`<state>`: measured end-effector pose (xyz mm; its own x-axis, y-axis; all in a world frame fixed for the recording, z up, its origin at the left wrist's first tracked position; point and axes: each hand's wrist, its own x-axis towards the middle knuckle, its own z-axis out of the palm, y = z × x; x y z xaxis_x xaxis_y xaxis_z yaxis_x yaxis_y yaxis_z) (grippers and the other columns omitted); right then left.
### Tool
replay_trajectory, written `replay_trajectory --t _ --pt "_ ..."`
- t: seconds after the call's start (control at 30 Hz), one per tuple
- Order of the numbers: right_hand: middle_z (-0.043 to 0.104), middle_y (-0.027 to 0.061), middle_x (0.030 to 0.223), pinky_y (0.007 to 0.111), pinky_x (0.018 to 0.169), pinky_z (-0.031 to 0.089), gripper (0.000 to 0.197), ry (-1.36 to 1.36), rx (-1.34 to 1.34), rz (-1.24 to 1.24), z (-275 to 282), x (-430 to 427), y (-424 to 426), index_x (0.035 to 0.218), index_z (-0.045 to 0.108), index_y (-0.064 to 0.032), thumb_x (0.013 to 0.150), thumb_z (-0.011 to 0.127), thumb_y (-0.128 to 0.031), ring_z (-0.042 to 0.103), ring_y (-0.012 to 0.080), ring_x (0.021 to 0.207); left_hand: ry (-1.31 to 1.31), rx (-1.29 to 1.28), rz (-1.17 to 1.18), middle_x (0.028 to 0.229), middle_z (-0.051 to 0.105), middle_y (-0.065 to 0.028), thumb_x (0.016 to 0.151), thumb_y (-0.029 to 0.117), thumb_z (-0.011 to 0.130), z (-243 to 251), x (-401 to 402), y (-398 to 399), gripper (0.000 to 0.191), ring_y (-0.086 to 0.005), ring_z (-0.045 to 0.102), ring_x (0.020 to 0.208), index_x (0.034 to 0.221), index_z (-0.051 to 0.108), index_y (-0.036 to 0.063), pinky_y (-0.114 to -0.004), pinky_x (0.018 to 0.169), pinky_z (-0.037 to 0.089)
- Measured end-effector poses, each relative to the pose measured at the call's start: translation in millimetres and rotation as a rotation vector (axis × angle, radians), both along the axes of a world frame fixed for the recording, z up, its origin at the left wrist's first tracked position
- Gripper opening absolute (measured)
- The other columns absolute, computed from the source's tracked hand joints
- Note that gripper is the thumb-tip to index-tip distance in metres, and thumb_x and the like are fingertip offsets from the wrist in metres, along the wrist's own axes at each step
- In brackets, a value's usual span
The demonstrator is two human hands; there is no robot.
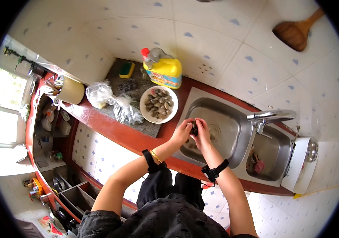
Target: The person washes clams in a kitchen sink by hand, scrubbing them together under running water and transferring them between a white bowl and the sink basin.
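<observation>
My left hand [182, 132] and my right hand [202, 132] meet over the larger stainless steel sink basin [231, 142]. Between their fingers they hold a few dark clams [194, 129], partly covered, so I cannot tell how many. Low in the basin, beside and below my hands, more small shells [190, 145] show faintly. A white bowl [173, 114] heaped with clams [159, 104] stands on the counter to the left of my hands.
A chrome faucet [272, 115] reaches over the sink divider. The smaller basin [276, 172] holds scraps. Left of the sink are a yellow detergent jug [169, 70] with a grey cloth, a sponge [127, 70], a steel scourer [127, 85] and plastic bags [99, 92].
</observation>
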<state>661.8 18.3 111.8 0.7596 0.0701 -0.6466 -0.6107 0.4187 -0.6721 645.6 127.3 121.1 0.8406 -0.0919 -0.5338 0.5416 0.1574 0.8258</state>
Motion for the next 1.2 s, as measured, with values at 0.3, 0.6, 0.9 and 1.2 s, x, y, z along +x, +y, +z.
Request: replay_trajectory --t 0.3,0.6,0.9,1.2 --pt "0.052 0.0003 0.096 0.035 0.065 0.044 0.018 -0.089 0.168 0.251 15 58 114 0.102 0.051 -0.0186 0.086 0.043 -0.025 0.050 0.0154 0.086 0.029 -0.140 0.262 0.102 0.049 0.0001 0.091 0.028 0.038 33 30 112 0.037 -0.0095 0.045 0.086 0.127 0.037 0.0168 -0.028 0.073 0.038" --pt "0.040 0.0039 0.119 0.034 0.061 0.049 0.033 -0.034 0.115 0.390 27 72 119 0.117 0.047 -0.0159 0.086 0.042 -0.028 0.041 0.0251 0.098 -0.064 0.225 0.220 0.113 0.045 -0.0055 0.088 0.022 0.045 22 30 142 0.044 -0.0136 0.046 0.098 0.129 0.032 0.0119 -0.028 0.075 0.040" --pt "0.057 0.0062 0.100 0.030 0.075 0.045 0.027 -0.063 -0.033 0.077 -18 52 -67 0.107 0.052 -0.0058 0.082 0.050 -0.016 0.056 0.0167 0.092 -0.505 0.478 -0.251 0.098 0.050 -0.0124 0.080 0.005 0.051 36 22 68 0.026 -0.0185 0.056 0.085 0.105 0.051 0.0011 -0.028 0.070 0.046" --pt "0.060 0.0105 0.087 0.028 0.063 0.047 0.030 -0.120 -1.054 0.515 -165 -21 -176 0.100 0.060 -0.0056 0.072 0.052 -0.002 0.059 0.0214 0.078 -0.217 0.965 -1.010 0.115 0.039 -0.0219 0.066 0.013 0.067 -92 23 -33 0.061 -0.0395 0.046 0.100 0.118 0.037 0.0045 -0.041 0.082 0.044"
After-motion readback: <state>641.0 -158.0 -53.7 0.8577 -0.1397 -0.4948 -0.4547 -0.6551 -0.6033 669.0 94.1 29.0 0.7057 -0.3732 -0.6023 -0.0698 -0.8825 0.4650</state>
